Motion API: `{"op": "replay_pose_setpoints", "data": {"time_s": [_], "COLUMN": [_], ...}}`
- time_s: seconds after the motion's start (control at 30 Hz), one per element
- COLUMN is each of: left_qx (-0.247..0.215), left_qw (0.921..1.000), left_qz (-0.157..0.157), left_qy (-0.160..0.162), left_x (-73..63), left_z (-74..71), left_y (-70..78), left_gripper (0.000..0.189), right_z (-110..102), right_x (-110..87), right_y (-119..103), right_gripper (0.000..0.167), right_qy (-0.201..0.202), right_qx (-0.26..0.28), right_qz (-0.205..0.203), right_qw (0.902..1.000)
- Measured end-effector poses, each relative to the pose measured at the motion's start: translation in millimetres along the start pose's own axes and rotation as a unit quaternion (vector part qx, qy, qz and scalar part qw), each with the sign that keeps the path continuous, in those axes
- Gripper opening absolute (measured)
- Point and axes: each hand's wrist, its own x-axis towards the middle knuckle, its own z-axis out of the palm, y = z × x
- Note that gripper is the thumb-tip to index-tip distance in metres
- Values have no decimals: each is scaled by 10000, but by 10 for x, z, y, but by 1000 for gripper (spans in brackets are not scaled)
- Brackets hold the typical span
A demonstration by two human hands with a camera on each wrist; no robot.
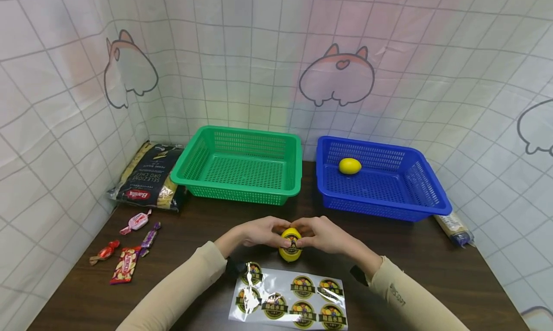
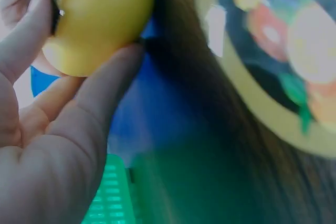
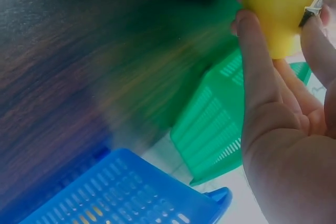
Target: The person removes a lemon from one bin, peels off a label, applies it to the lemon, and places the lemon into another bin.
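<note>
Between both hands is a yellow lemon (image 1: pixel 291 255) with a round dark fruit sticker (image 1: pixel 292 244) on its upper face. My left hand (image 1: pixel 264 232) grips it from the left, thumb on the sticker's edge. From the other side my right hand (image 1: pixel 326 235) holds the lemon too, its thumb against the sticker's right edge. The left wrist view shows fingers curled around the lemon (image 2: pixel 100 19); in the right wrist view the sticker's edge stands out beside the thumb. Just in front of the hands lies a shiny sheet (image 1: pixel 268 284) bearing several of the same round stickers.
A green basket (image 1: pixel 235 188) stands at the back, left of a blue basket (image 1: pixel 371 204) with another lemon (image 1: pixel 350 166) inside. At left are a pasta bag (image 1: pixel 149 175) and several wrapped candies, one a red packet (image 1: pixel 126 265). A pale packet (image 1: pixel 453 226) lies right of the blue basket.
</note>
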Motion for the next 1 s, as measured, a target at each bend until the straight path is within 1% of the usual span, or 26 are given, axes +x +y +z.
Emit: {"op": "replay_pose_setpoints", "data": {"time_s": [0.23,0.4,0.63,0.83,1.0], "left_qx": [-8,61,423,788,894], "left_qw": [9999,9999,9984,9954,9939], "left_qz": [61,146,362,474,506], "left_qy": [114,59,76,262,404], "left_x": [-11,12,20,1,-11], "left_z": [-40,-41,-39,-3,32], "left_y": [-42,-53,-87,-102,-103], "left_gripper": [60,61,60,61,58], "right_z": [7,6,10,16,40], "right_x": [8,-4,-9,-22,-41], "right_y": [41,83,130,142,160], "right_gripper": [46,46,45,44,44], "right_qy": [15,-7,-5,9,42], "right_qx": [209,297,412,463,529], "right_qz": [-12,84,25,16,42], "right_qw": [9998,9995,9991,9989,9986]}}
